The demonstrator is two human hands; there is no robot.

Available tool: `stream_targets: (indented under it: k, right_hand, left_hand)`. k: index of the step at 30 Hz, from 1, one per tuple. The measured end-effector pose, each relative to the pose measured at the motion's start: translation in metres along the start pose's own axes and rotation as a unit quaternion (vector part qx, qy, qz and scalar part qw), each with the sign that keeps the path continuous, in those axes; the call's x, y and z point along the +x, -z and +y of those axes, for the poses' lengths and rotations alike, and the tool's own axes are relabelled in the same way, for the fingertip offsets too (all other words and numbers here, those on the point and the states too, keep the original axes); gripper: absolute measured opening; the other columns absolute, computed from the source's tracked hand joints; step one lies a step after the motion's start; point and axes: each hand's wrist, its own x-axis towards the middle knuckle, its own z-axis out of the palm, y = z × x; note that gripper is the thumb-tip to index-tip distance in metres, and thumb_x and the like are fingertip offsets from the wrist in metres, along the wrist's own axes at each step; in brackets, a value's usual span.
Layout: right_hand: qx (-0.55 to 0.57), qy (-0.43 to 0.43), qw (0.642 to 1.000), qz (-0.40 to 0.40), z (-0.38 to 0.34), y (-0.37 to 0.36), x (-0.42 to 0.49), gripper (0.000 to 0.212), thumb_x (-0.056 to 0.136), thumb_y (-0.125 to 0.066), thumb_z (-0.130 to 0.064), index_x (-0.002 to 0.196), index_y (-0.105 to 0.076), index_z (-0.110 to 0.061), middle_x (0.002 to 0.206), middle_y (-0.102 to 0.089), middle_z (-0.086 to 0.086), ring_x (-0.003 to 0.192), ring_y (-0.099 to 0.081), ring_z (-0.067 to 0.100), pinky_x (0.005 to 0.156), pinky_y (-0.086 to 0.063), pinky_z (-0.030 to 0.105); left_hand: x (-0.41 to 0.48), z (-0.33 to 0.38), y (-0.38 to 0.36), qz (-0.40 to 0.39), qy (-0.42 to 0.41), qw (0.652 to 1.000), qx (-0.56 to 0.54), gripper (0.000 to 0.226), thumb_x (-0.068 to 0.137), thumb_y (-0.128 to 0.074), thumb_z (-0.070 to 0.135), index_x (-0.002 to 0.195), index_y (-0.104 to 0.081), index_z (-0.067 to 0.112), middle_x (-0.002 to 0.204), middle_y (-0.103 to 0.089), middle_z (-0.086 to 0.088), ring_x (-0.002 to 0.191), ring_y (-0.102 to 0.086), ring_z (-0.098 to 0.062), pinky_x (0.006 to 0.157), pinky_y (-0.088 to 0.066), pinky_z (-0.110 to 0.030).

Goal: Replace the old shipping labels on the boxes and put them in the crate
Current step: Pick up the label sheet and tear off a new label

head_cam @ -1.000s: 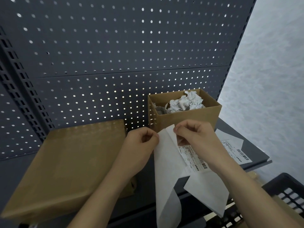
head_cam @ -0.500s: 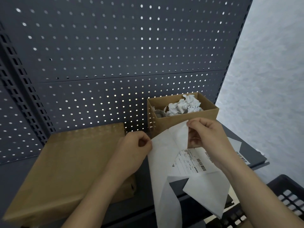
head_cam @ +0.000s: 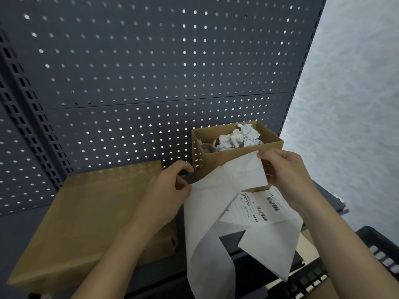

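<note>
Label (head_cam: 248, 212) pinched by right hand (head_cam: 285, 169), backing paper (head_cam: 200, 223) pinched by left hand (head_cam: 170, 190), centre frame. 2 sheets drawn wider apart; peel advancing, box (head_cam: 86, 212) lower left not yet relabelled.

— What stands behind the shelf (head_cam: 330, 197)?
— A dark grey pegboard (head_cam: 151, 61), in two panels, one above the other, with a seam running across between them. Light glows through the holes of the lower panel, brightest near its middle.
— And to the left?
— A slotted upright (head_cam: 28, 117) of the same grey, leaning across the view from top left down toward the shelf.
— To the right?
— A pale, mottled wall (head_cam: 356, 104), past the pegboard's edge.
</note>
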Motion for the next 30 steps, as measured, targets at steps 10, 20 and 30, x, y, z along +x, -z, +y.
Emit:
stream_targets:
  k: [10,20,30]
  right_hand:
    - [0.002,0.013,1.0,0.011,-0.007,0.015,-0.003,0.028,0.088,-0.059,-0.016,0.093,-0.065,0.011,0.082,-0.065,0.013,0.074,-0.055,0.023,0.072,-0.043,0.039]
    - [0.006,0.017,0.999,0.037,-0.007,0.036,-0.011,0.022,0.091,-0.056,-0.014,0.072,-0.06,-0.005,0.056,-0.056,-0.004,0.048,-0.049,0.011,0.047,-0.04,0.02]
    - [0.001,0.035,0.993,0.11,-0.007,0.053,-0.012,0.032,0.086,-0.058,-0.021,0.076,-0.051,0.009,0.065,-0.043,0.009,0.058,-0.039,0.021,0.055,-0.028,0.03]
  left_hand:
    - [-0.002,-0.001,0.0,-0.057,-0.033,0.992,0.109,0.029,0.099,-0.049,0.014,0.108,-0.072,0.03,0.109,-0.056,0.012,0.098,-0.049,-0.003,0.073,-0.035,-0.006]
    - [-0.004,0.005,-0.002,-0.076,-0.001,0.978,0.195,0.03,0.098,-0.046,0.016,0.104,-0.073,0.026,0.111,-0.063,0.009,0.084,-0.051,-0.002,0.06,-0.032,-0.008]
    - [-0.009,0.0,-0.013,-0.123,0.061,0.966,0.221,0.024,0.092,-0.049,0.018,0.087,-0.072,0.019,0.09,-0.066,0.001,0.074,-0.062,-0.015,0.07,-0.057,-0.035]
